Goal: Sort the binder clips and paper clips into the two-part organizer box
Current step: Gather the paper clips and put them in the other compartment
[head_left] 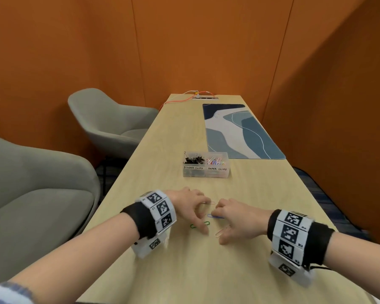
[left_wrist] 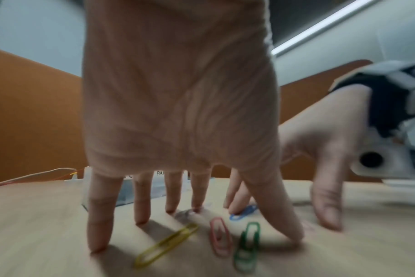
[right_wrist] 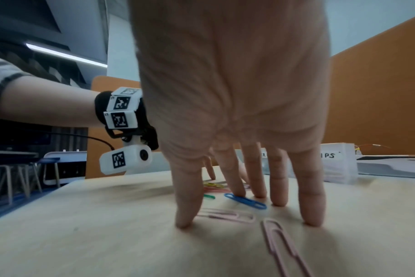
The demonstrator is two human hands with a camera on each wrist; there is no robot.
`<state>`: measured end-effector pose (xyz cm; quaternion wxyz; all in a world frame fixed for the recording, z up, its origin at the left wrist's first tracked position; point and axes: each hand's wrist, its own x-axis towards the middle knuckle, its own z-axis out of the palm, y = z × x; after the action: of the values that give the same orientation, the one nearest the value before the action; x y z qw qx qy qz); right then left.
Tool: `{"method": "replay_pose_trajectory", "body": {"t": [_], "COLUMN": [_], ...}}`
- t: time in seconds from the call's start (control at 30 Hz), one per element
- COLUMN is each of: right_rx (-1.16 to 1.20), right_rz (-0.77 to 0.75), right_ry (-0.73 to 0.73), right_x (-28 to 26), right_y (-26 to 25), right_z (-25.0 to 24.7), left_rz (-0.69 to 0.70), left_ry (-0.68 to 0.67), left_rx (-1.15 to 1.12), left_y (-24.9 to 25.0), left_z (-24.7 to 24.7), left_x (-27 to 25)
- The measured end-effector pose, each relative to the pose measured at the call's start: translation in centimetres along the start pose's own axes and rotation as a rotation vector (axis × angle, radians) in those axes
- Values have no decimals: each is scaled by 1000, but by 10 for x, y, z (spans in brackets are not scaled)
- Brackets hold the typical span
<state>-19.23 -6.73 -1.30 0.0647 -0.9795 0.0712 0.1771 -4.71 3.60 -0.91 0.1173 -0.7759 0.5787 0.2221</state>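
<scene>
The clear two-part organizer box, labelled for binder clips and paper clips, stands mid-table with clips in both halves. In front of it, several loose paper clips lie on the wood: a blue one, a green one, a pale pink one. My left hand stands on spread, straight fingertips over a yellow clip, a pink clip and a green clip. My right hand does the same, one fingertip on the blue clip, two pink clips beneath it. Neither hand holds anything.
A blue patterned mat lies behind the box on the right. Orange cables run to a socket strip at the far end. Two grey armchairs stand left of the table. Orange walls close in on all sides.
</scene>
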Motion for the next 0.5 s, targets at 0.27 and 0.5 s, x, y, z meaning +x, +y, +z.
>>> {"method": "replay_pose_trajectory", "body": {"t": [0.27,0.5], "right_rx": [-140,-233], "right_rz": [-23,-44], "right_ry": [160,160], "right_x": [3,17], "right_y": [-5,-3], "right_z": [-4,3], "left_rz": [46,45], "left_ry": [343,355], "left_rx": [7,6], "left_y": [6,-2], "left_z": [-1,0], "left_x": [8,15]}}
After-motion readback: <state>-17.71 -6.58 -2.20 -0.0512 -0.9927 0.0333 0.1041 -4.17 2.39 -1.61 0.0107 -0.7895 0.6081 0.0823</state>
